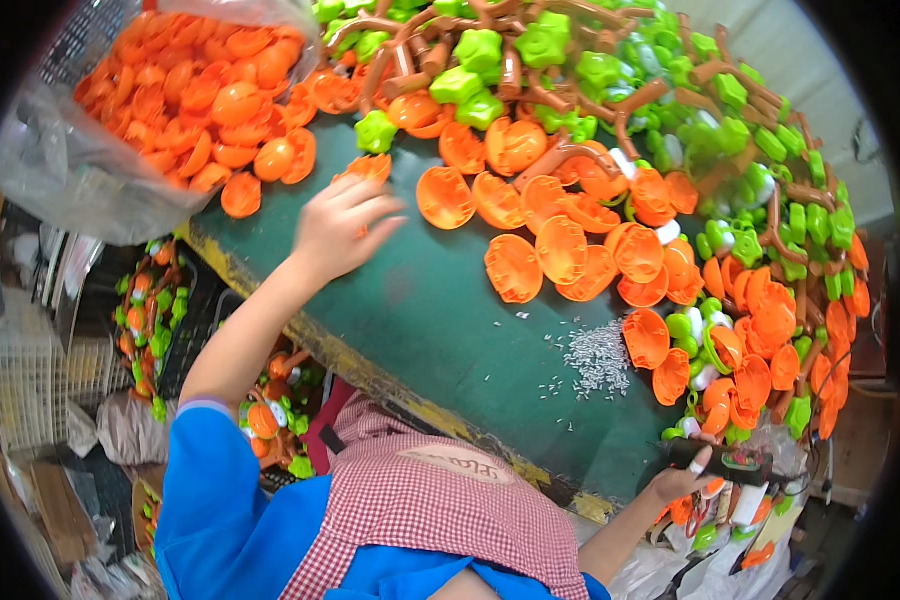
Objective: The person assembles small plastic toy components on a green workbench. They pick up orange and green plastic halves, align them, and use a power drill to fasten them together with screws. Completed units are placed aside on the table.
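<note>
My left hand (342,228) is over the far left part of the green tabletop, slightly blurred, its fingers stretched and a little apart. An orange half shell (370,167) lies just beyond the fingertips; whether they touch it I cannot tell. A small orange spot shows between the fingers, too small to name. At the lower right, my right hand (678,482) is wrapped round a black handheld power screwdriver (735,462), held beside the table's edge. Several orange half shells (562,250) lie hollow side up mid-table, near a heap of small silver screws (598,358).
A clear plastic bag (55,190) full of orange shells stands at the far left. Brown branch-like pieces (400,55) and green star-shaped pieces (480,50) pile along the back and right. The table's worn yellow edge (345,365) runs before me. Filled crates (195,330) stand below left.
</note>
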Motion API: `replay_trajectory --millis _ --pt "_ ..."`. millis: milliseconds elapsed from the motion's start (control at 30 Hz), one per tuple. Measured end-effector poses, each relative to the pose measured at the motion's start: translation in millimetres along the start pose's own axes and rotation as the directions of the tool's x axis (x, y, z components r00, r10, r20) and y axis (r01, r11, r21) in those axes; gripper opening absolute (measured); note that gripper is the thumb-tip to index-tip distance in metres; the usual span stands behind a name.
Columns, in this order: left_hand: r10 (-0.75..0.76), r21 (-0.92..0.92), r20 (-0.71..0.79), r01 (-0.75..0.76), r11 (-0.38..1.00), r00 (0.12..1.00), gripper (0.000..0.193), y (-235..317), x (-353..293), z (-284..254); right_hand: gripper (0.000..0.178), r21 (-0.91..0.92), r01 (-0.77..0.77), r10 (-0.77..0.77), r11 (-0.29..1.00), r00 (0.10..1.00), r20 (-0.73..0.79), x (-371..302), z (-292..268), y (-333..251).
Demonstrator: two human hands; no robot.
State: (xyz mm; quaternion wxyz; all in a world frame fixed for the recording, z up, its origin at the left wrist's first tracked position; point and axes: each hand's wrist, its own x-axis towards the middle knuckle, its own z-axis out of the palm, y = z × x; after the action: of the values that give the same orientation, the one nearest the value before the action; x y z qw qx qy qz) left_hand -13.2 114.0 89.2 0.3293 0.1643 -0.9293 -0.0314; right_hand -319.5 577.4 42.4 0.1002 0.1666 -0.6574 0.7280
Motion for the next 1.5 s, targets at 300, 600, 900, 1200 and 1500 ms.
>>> replay_trajectory --millis 300,600,900,1200,1500 --pt "0.179 -0.113 0.234 -0.156 0.981 0.955 0.036 67 219 190 0.044 -0.578 0.653 -0.699 0.491 0.690 0.186 -7 34 -24" --pt "0.042 0.300 -0.110 -0.007 0.954 0.993 0.036 88 363 270 0.017 -0.492 0.240 -0.109 0.837 0.954 0.278 60 97 9" --pt "-0.304 -0.498 0.418 0.495 0.712 0.856 0.049 6 397 299 0.016 -0.272 0.030 0.023 0.962 0.982 0.189 90 99 34" --pt "0.010 0.462 0.514 -0.286 0.839 0.858 0.031 33 378 284 0.013 -0.268 0.062 -0.011 0.962 0.982 0.189 126 134 14" --pt "-0.110 -0.277 0.037 0.116 0.954 0.993 0.025 42 375 200 0.022 -0.534 0.347 -0.454 0.771 0.887 -0.078 248 189 54"
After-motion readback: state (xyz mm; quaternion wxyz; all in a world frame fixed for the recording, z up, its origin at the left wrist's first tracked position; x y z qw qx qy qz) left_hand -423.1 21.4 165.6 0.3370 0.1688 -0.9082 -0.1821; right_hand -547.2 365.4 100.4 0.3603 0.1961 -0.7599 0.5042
